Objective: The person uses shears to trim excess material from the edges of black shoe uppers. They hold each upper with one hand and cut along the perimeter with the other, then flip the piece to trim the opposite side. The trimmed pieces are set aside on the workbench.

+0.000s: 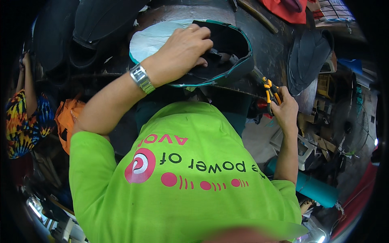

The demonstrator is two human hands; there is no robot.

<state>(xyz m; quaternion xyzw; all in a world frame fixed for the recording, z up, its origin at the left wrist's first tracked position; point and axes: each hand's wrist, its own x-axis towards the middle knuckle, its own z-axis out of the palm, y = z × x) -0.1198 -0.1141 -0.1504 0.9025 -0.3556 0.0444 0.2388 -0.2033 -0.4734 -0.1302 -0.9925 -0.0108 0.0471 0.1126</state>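
A long oval piece (237,38) with black inside, teal edging and a pale lining at its left end lies on the dark workbench in front of me. My left hand (182,52) reaches across it, fingers bent over the border between the pale and black parts. Its fingertips are curled against the black material, and the thumb points down into the hollow. Small greyish bits show inside. To the right, just off the bench edge, my right hand (287,106) is closed round pliers (269,92) with yellow-orange and black handles, their head pointing up toward the bench.
Dark rounded pieces (103,20) crowd the bench's far left. Stacked black pieces (310,60) hang over its right side. A wooden-looking rod (259,16) and red cloth (285,10) lie far right. A fan (350,125) and teal roll (318,189) stand right; another person's patterned clothing (24,125) shows left.
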